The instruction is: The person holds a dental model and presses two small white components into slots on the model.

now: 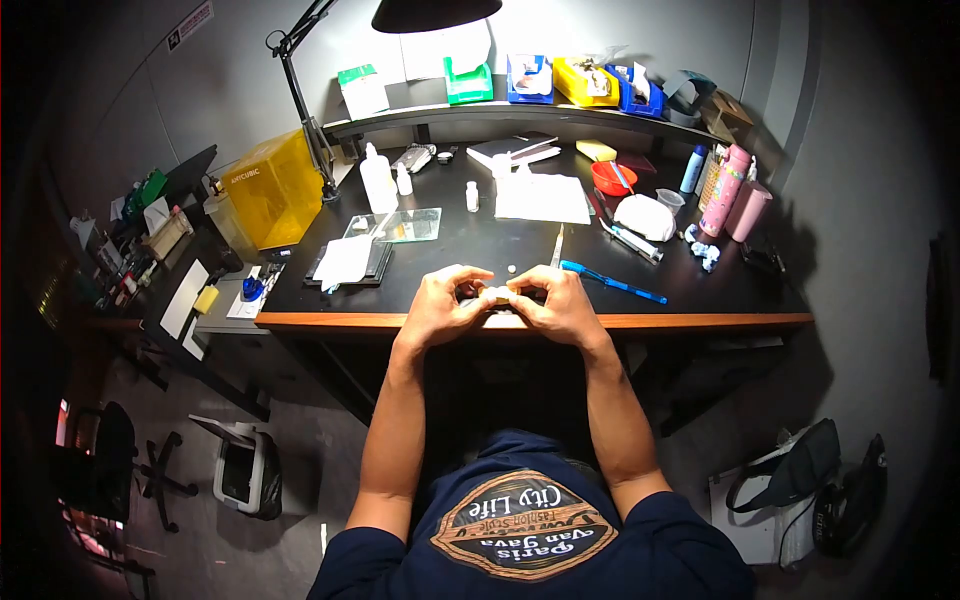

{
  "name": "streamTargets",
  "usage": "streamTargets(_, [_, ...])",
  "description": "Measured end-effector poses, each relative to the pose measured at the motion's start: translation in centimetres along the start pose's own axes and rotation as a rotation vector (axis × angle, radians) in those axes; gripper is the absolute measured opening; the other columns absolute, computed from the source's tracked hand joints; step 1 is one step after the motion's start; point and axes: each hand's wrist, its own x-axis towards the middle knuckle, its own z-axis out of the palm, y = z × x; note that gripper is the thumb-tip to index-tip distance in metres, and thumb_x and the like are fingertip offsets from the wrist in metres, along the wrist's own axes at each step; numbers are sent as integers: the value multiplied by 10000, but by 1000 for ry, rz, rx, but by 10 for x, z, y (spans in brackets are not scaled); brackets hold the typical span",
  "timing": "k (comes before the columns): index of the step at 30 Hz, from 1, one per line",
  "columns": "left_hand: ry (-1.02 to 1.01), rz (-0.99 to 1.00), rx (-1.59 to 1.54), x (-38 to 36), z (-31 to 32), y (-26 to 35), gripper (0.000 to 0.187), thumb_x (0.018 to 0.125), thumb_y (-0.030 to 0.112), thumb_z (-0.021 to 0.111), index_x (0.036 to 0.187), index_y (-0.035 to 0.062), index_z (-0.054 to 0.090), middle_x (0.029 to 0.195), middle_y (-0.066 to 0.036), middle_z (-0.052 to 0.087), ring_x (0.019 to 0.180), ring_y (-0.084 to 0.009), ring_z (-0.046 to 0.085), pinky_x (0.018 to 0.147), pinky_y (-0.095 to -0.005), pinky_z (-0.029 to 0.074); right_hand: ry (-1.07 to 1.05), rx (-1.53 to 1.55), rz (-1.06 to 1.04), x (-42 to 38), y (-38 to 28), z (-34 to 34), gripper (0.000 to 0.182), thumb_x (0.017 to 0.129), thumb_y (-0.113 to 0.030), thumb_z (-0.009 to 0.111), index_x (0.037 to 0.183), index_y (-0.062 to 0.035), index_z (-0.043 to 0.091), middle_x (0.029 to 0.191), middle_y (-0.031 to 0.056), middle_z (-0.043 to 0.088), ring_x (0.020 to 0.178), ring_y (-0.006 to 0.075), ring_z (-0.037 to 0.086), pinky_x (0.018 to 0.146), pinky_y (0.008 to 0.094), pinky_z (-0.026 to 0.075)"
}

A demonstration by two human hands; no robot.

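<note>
Close to the table's front edge, my left hand [447,302] and my right hand [555,304] meet fingertip to fingertip. Between them they pinch a small pale yellowish piece [503,294], mostly covered by the fingers, so its kind does not show. Just beyond the fingertips lies a tiny white round bit [511,268]. A thin pointed tool [558,246] lies past my right hand, and a blue pen-like tool [613,283] rests to the right of it.
The dark table has a wooden front edge [700,320]. On the left are a glass plate [412,225], a white bottle [379,180] and a yellow box [272,190]. White paper [543,198], a red bowl [613,179] and a pink bottle [727,190] stand farther back and right.
</note>
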Motion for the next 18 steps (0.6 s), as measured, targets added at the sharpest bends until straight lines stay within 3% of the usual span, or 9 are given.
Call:
streamTargets(4, [-21,-3,30,0,-1,1,375,910,298,930,1120,6,824,955,-86,798,830,-120,718,773,-299,596,50,-7,-86,-1,7,4,300,946,-196,865,1109,50,807,1005,177,815,897,227,805,819,348,630])
streamTargets(7, [16,-10,-52,0,2,-1,378,909,294,931,1128,5,823,953,-85,799,830,-114,716,777,-297,597,-4,-57,-63,0,6,1,319,940,-196,868,1130,51,802,1015,176,816,904,230,807,836,346,633])
streamTargets(10, [-29,-32,20,0,-1,6,379,909,285,932,1136,2,822,953,-84,799,839,-111,720,783,-297,600,16,1,-34,0,5,2,331,918,-222,864,1117,37,811,1060,216,816,971,314,818,876,392,634])
streamTargets(18, [-16,-14,-10,0,0,1,390,907,286,932,1152,3,820,956,-94,799,852,-121,720,791,-298,599,-1,-13,-35,0,4,1,327,917,-235,868,1092,35,812,1047,211,816,956,316,815,870,393,631])
